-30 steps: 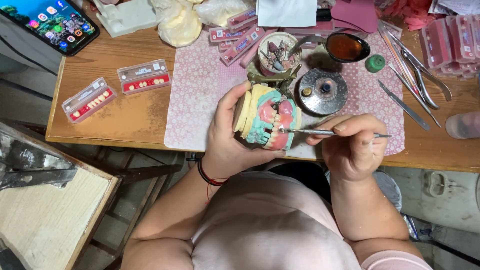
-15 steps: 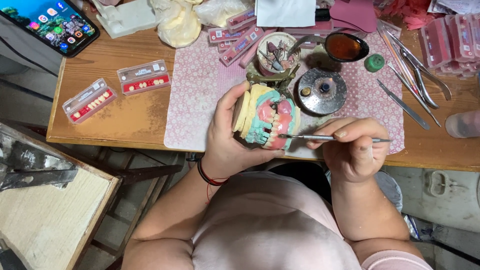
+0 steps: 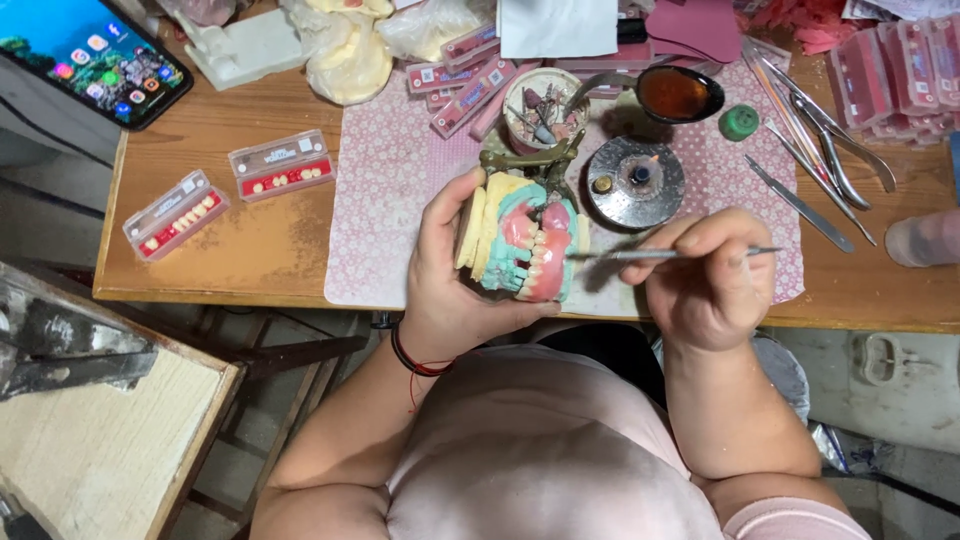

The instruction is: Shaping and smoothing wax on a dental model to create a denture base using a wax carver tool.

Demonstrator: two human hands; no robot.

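Since the earlier frames the right hand (image 3: pixel 712 283) has lifted a little, and the thin grey metal carving instrument (image 3: pixel 668 254) it pinches now lies higher against the teeth, its tip at the right edge of the tooth rows rather than lower on the pink gum. The left hand (image 3: pixel 452 270) stays wrapped around the denture model of cream plaster, teal and pink wax with two rows of white teeth (image 3: pixel 527 245), thumb over the far side, fingers closed under the near side — it is held above the near edge of the pale pink flowered mat (image 3: pixel 385 200). The instrument's long axis runs left to right, almost level; the model lies directly left of the right hand, the tip meeting it from the right, so the right hand is the working one and the left only steadies. Both hands are closed on what they hold. On the bare wooden table (image 3: pixel 250 240) to the left lie two flat clear-lidded boxes with red trays of teeth (image 3: pixel 279 165), one nearer and further left (image 3: pixel 176 214). More long pink-red boxes (image 3: pixel 470 85) sit at the far side of the mat, and a stack of clear pink cases (image 3: pixel 895 75) at the far right.
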